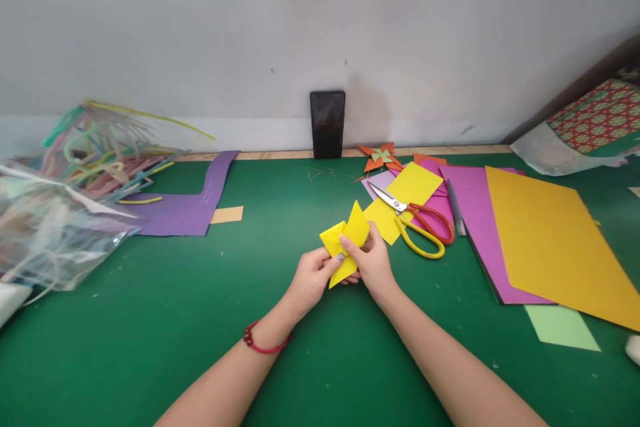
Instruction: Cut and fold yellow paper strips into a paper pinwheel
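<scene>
A folded piece of yellow paper point(356, 227) with pointed corners is held up over the green table, between both hands. My left hand point(311, 280) pinches its lower left side, the thumb lying across the middle. On the right side, my right hand point(376, 263) grips it with the thumb pressed on the front near the centre; the other fingers are partly hidden behind the paper. Just beyond my right hand lie scissors point(400, 205) with one red and one yellow handle, resting on flat yellow paper point(420, 180).
A dark phone point(327, 125) leans upright against the wall. An orange and green paper pinwheel shape point(381, 156) lies behind the scissors. Magenta point(470, 207) and golden-yellow sheets point(560, 247) lie right, beside a grey pen point(456, 207). Purple paper point(175, 213) and a plastic bag of colourful strips point(75, 227) are left.
</scene>
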Demonstrator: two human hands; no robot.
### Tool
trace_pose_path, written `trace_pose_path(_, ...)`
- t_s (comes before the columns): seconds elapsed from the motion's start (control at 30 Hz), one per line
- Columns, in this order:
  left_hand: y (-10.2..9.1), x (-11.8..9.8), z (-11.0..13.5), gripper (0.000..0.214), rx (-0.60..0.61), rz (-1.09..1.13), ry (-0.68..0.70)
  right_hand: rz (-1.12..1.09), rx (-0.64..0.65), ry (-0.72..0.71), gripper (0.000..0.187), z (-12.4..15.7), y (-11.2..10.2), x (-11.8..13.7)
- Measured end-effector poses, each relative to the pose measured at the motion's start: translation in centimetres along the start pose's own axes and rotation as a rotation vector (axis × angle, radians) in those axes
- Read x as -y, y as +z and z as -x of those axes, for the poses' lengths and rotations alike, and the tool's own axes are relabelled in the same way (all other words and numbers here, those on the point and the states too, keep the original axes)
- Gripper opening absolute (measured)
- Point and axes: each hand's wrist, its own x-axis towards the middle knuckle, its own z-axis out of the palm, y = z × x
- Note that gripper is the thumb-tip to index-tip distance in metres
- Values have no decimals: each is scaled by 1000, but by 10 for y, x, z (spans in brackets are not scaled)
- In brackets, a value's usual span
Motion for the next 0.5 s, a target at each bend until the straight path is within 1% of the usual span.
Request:
trace_pose_path(0.03,-1,-1,0,40,22,20,-16,21,34,3,34,0,-2,1)
trace_pose_path(0.1,-3,-1,0,41,60,52,-43,81,155,34,33,-1,-8,4)
trace_pose_path(0.17,-5,-1,1,43,97,79,-60,138,319,83,36,-4,-15,5)
trace_pose_path(0.23,-6,0,1,44,128,94,-69,162,439,103,42,-6,-22,6)
trace_pose_path(0.33,-7,0,1,44,162,94,-75,155,503,91,45,-9,-29,6)
trace_pose_path(0.5,-7,0,1,43,163,89,-67,168,530,77,43,-9,-31,4)
